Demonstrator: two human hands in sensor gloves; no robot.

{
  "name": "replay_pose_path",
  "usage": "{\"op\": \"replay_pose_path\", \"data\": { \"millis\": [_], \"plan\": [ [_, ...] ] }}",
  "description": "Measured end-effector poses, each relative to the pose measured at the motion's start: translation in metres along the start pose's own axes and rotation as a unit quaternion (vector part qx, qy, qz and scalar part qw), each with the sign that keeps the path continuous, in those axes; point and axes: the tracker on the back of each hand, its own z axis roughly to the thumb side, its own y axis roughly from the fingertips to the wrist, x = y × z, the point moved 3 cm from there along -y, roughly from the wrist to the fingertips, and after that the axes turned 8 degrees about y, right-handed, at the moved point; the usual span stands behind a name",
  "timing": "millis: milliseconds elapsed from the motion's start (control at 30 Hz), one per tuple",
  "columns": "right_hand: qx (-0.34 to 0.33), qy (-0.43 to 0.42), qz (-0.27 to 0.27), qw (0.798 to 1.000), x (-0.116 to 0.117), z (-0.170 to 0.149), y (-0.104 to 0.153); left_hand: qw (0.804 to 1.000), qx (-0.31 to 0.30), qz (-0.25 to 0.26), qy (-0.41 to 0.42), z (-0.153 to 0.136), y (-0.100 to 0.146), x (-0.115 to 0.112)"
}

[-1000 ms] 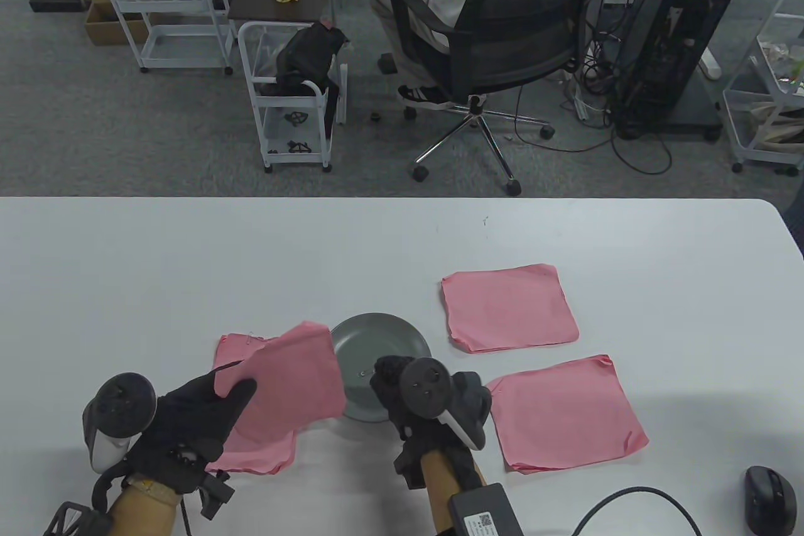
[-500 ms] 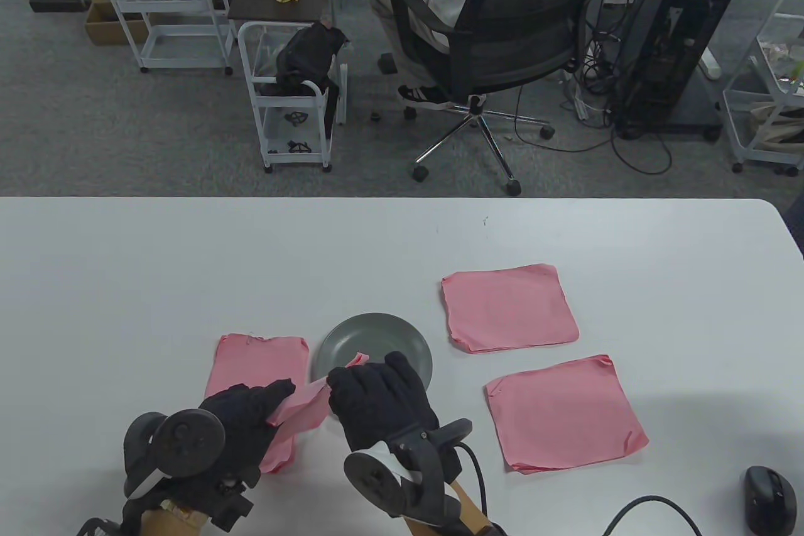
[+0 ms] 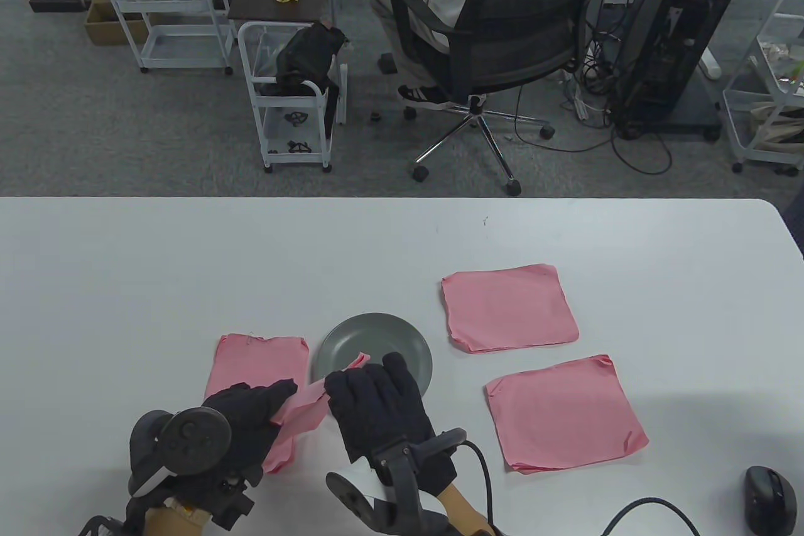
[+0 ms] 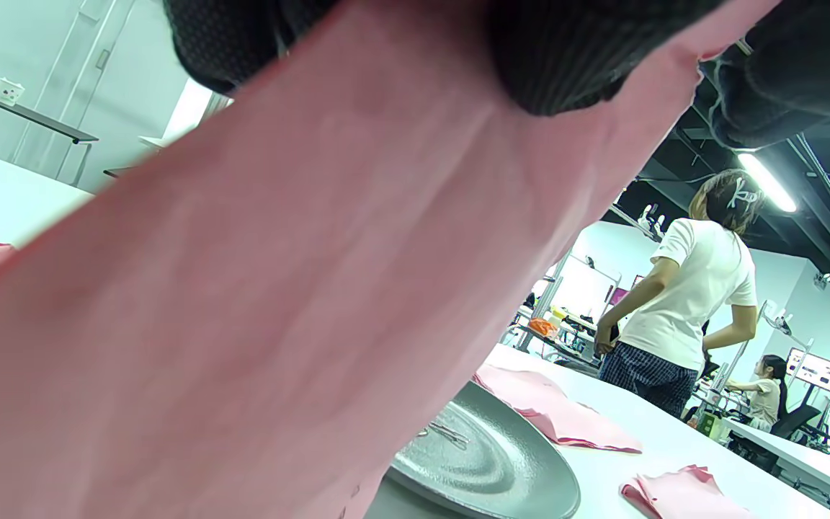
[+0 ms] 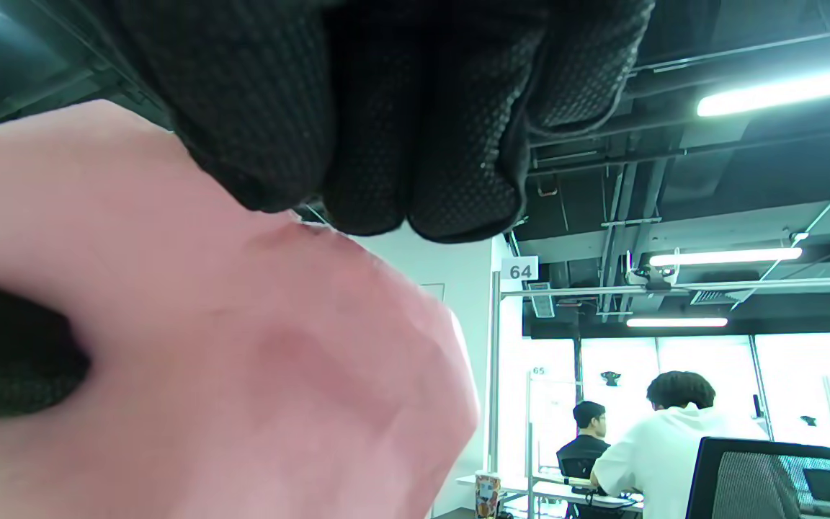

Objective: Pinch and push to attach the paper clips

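My left hand (image 3: 276,398) pinches a pink paper sheet (image 3: 309,405) and holds it lifted over the pink stack (image 3: 257,360) at the front left. My right hand (image 3: 342,388) grips the same sheet at its right edge, fingers curled over it. In the right wrist view the fingers (image 5: 415,108) press on the sheet (image 5: 206,360) from above, with the thumb under it. Whether a clip sits between them is hidden. The left wrist view shows the sheet (image 4: 278,288) close up and paper clips (image 4: 447,432) lying in the grey plate (image 4: 501,476).
The grey plate (image 3: 402,341) lies just behind my right hand. Two more pink stacks (image 3: 509,310) (image 3: 565,413) lie to the right. A black mouse (image 3: 769,498) sits at the front right corner. Beyond the table's far edge a person sits in an office chair (image 3: 502,27).
A second ago my right hand hovered over the plate and the left held the sheet up. The right hand then moved left onto the sheet's edge; both hands have barely shifted since.
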Motion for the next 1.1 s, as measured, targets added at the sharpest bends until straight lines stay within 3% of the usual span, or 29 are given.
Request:
{"op": "replay_pose_path", "data": {
  "millis": [1100],
  "plan": [
    [-0.008,0.046,-0.016,0.999,-0.0012,0.0036,0.0014,0.999,0.004,-0.028,0.043,-0.0081,-0.0036,-0.0026]
  ]
}}
